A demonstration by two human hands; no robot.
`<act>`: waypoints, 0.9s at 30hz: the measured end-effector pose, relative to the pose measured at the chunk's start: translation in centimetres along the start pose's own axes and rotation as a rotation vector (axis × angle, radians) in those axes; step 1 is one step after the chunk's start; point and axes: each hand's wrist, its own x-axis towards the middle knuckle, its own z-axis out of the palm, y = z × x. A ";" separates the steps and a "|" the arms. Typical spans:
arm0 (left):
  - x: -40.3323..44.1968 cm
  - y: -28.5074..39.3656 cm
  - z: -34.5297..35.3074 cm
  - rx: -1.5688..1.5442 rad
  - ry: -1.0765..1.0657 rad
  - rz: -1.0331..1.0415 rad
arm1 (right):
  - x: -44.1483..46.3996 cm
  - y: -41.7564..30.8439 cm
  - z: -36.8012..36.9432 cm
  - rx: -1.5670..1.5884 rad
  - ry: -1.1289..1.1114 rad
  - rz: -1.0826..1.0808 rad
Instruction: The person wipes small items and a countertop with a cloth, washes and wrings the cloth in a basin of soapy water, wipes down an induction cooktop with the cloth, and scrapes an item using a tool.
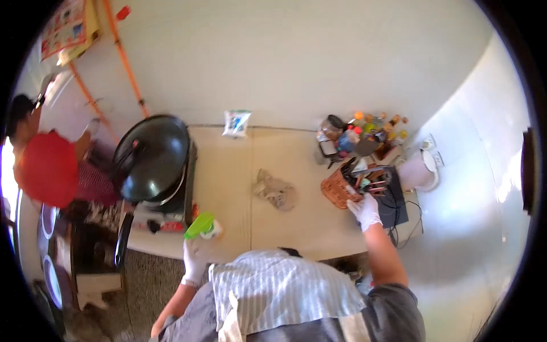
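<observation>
Taking the crumpled cloth [276, 191] as centre, the left hand [195, 259] at 8 o'clock meets a green item [199, 226] at the tabletop's [228, 171] near edge; the right hand [366, 212], just past 3, touches the orange basket [335, 188]. I cannot tell whether either grips. Flat surface stretches toward 11, where a packet [236, 123] sits by the far edge.

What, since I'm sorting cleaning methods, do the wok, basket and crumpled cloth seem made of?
Wok: probably dark metal with a glossy finish, judging by its bright highlights.
Basket: likely plastic, possibly wicker, fairly dull; its orange-brown wall looks openwork.
Crumpled cloth: seemingly matte fabric, from its soft folds.
</observation>
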 end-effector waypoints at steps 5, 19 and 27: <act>0.8 0.5 0.3 0.030 -0.046 -0.113 | -3.3 5.3 0.1 -0.030 0.120 -0.124; 4.2 0.9 2.8 -0.132 -0.210 0.042 | -6.7 14.9 2.7 -0.505 -0.174 0.059; 3.8 4.4 4.2 -0.270 -0.138 -0.001 | -7.8 15.5 3.2 -0.612 -0.306 0.135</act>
